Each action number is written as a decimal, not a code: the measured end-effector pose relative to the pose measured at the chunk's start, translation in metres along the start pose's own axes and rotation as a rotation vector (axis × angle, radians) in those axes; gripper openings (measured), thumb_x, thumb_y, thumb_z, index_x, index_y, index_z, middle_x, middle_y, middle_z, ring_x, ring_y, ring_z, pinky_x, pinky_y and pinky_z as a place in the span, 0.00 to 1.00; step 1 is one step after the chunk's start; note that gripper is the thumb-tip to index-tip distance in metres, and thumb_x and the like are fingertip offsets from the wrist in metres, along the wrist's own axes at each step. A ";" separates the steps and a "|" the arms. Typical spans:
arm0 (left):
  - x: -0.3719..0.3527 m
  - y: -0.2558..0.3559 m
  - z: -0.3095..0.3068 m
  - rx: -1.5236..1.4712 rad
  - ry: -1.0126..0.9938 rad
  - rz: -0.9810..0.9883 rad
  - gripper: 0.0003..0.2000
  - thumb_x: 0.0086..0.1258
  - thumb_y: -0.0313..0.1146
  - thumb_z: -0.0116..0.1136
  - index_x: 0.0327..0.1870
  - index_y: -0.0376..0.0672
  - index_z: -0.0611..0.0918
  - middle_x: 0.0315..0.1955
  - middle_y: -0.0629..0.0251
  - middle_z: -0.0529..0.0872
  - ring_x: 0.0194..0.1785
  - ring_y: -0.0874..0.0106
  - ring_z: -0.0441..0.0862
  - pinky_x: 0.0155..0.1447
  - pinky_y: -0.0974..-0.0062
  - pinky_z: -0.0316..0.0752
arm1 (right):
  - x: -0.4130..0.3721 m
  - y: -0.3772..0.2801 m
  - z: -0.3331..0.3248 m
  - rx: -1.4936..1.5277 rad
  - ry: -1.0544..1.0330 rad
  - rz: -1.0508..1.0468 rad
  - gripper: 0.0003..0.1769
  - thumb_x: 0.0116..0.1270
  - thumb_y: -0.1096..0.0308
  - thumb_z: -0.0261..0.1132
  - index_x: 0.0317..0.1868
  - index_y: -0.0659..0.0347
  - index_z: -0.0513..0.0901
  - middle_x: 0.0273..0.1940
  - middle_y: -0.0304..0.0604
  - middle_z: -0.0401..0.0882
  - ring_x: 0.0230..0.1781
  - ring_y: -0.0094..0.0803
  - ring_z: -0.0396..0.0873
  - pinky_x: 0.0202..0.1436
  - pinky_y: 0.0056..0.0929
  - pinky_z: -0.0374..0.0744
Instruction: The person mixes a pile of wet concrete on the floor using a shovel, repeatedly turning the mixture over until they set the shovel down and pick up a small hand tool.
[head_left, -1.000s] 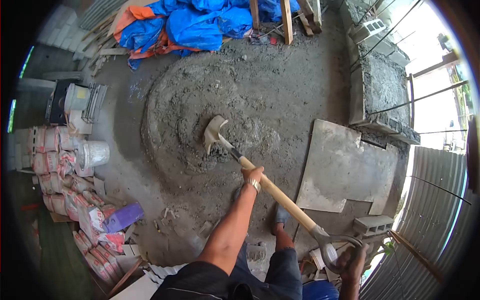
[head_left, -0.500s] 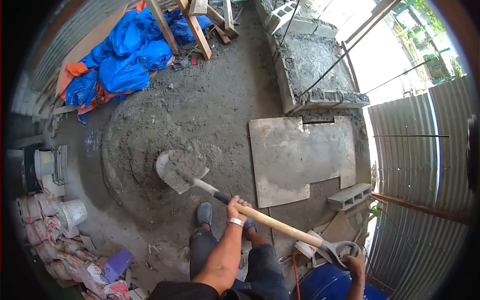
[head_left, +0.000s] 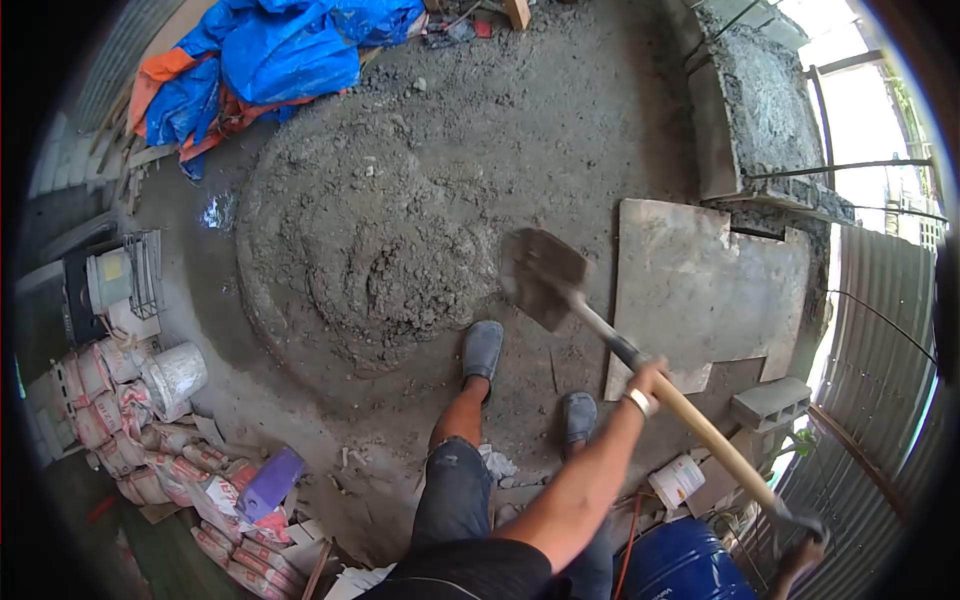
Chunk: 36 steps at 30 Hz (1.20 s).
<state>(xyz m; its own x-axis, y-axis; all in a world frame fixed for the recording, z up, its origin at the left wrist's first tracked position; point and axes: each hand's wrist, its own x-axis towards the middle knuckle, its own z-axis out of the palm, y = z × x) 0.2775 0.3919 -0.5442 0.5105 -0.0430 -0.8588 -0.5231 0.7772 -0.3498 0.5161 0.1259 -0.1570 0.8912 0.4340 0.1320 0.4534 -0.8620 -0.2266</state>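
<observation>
Now the shovel [head_left: 700,423] has swung right, its blade [head_left: 548,272] between the grey heap [head_left: 390,270] and flat sheet [head_left: 710,290]; its load looks gone, that scoop seemingly spent. Left hand [head_left: 648,378] fingers clamp the shaft [head_left: 727,449], right hand [head_left: 805,553] fingers the grip [head_left: 800,522].

The bare left arm [head_left: 575,508] extends from a short black cloth sleeve [head_left: 490,562], stretched nearly straight, forward and across to the right. Its wrist [head_left: 631,412] wears a pale, shiny band [head_left: 639,400], and the left hand [head_left: 650,378] is curled into a firm grip. Lower and farther right, the slightly blurred right hand [head_left: 805,553] is also clenched, with little of its forearm [head_left: 783,587] visible.
</observation>
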 end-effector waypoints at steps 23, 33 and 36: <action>-0.290 0.253 -0.168 0.134 0.691 0.671 0.25 0.51 0.29 0.71 0.49 0.40 0.71 0.40 0.62 0.77 0.42 0.63 0.78 0.42 0.60 0.79 | -0.125 -0.046 0.264 -0.186 -1.824 0.050 0.10 0.56 0.72 0.64 0.38 0.67 0.81 0.31 0.42 0.79 0.30 0.29 0.77 0.21 0.29 0.73; -0.261 0.357 -0.091 0.145 0.488 0.954 0.41 0.56 0.25 0.63 0.68 0.41 0.51 0.39 0.53 0.76 0.22 0.63 0.77 0.24 0.66 0.77 | -0.181 -0.417 0.139 1.133 -1.215 0.288 0.34 0.64 0.38 0.55 0.48 0.67 0.74 0.23 0.41 0.74 0.21 0.25 0.71 0.24 0.23 0.70; -0.256 0.342 -0.098 0.423 0.714 0.978 0.41 0.57 0.27 0.59 0.68 0.36 0.46 0.44 0.43 0.78 0.39 0.55 0.81 0.38 0.62 0.80 | -0.179 -0.395 0.119 1.047 -1.147 0.302 0.30 0.65 0.44 0.56 0.46 0.68 0.72 0.18 0.37 0.69 0.15 0.23 0.68 0.18 0.22 0.68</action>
<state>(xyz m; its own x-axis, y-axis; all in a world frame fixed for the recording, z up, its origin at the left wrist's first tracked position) -0.0988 0.6076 -0.4804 -0.5081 0.4326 -0.7447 -0.1479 0.8080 0.5703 0.1787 0.4200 -0.2057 0.2648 0.6639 -0.6993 -0.3587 -0.6054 -0.7105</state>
